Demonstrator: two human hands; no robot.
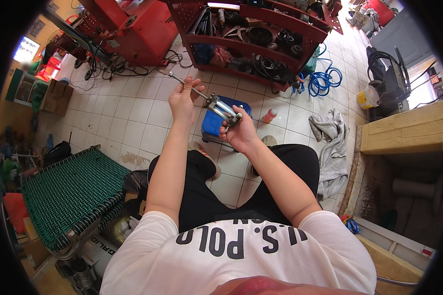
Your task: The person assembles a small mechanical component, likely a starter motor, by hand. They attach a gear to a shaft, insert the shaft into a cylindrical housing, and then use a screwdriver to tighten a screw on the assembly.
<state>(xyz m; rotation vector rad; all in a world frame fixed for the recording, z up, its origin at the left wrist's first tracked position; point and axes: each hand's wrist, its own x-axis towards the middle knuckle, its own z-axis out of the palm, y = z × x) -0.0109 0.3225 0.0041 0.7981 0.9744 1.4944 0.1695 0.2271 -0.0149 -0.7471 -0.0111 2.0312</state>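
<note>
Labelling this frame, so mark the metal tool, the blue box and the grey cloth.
metal tool (220,107): head view, on its shiny body between the hands.
blue box (212,124): head view, on its top face, left of the right hand.
grey cloth (330,142): head view, on its crumpled middle on the tiles.

red shelf rack (261,46) | blue hose (325,81) (coiled) | grey cloth (332,142) | green woven cot (69,191) | blue box (214,123)
</note>
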